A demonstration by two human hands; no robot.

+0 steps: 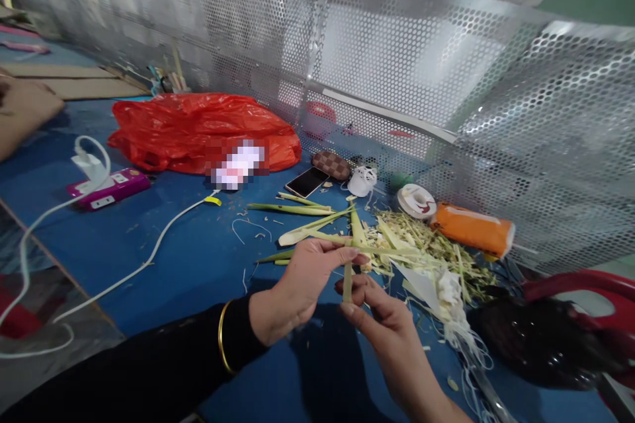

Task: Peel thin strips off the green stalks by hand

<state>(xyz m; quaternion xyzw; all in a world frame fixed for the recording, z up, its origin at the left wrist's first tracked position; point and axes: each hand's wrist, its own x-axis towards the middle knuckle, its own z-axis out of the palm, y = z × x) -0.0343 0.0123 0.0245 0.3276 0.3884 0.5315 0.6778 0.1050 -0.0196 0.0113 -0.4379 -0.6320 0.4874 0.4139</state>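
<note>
My left hand (302,281) pinches a pale green leaf strip (354,232) near its middle, thumb and fingers closed on it. My right hand (380,314) pinches the strip's lower end (347,287) just below the left. Both hands hover over the blue tabletop (198,258). A gold bangle (221,337) and a black sleeve cover my left wrist. Right behind the hands lies a heap of cut leaf strips and shavings (426,248), with several longer green strips (292,209) to its left.
A red plastic bag (198,125) lies at the back, by a phone (306,181), a brown checked pouch (331,164), a tape roll (415,201) and an orange tube (473,229). A purple power strip (110,188) with white cable sits left. Perforated metal screen (397,59) walls the back; a dark bag (540,340) lies right.
</note>
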